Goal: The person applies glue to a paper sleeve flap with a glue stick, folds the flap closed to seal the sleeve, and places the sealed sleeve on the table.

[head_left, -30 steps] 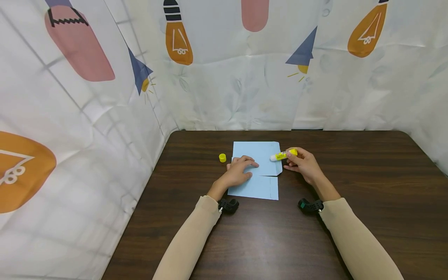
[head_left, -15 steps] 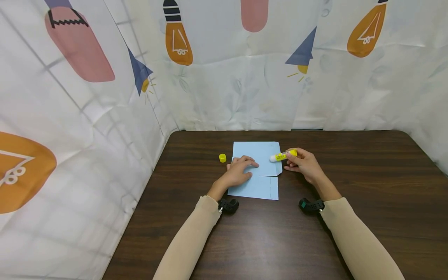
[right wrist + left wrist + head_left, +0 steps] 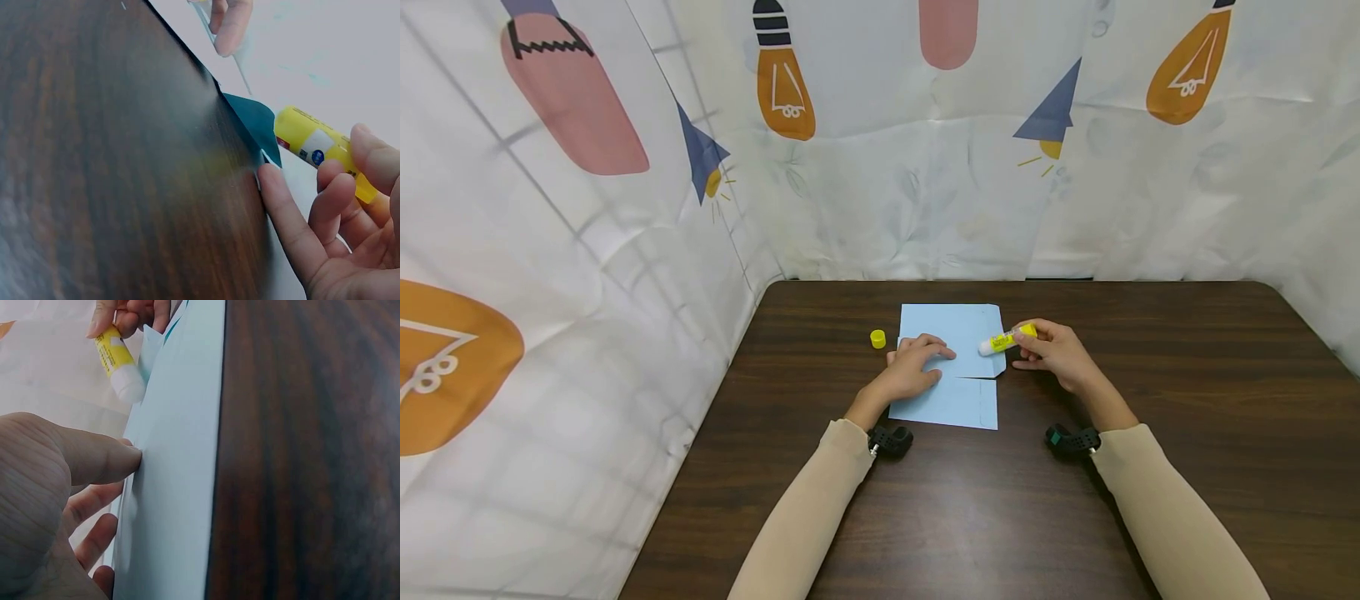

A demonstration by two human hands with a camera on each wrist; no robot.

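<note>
A light blue sheet of paper [image 3: 943, 321] lies on the table, with a slit in from its right side and a narrow flap along the right edge. My left hand [image 3: 912, 371] rests on the sheet's left part, fingers spread. In my right hand [image 3: 1058, 357] a yellow glue stick [image 3: 1004, 341] is pinched between thumb and fingers, uncapped, its white end tilted down at the paper's right edge. The right wrist view shows the raised flap [image 3: 253, 125] beside the glue stick, one finger of that hand reaching along the paper's edge; the white end is hidden there.
The yellow glue cap [image 3: 877, 339] stands on the dark wooden table [image 3: 970, 508], just left of the paper. White printed curtains [image 3: 880, 208] hang behind the table and along its left side. Each wrist carries a black band.
My right hand has brought the glue stick's white end slightly toward the near side along the paper's right edge. The left hand stays in place on the sheet.
</note>
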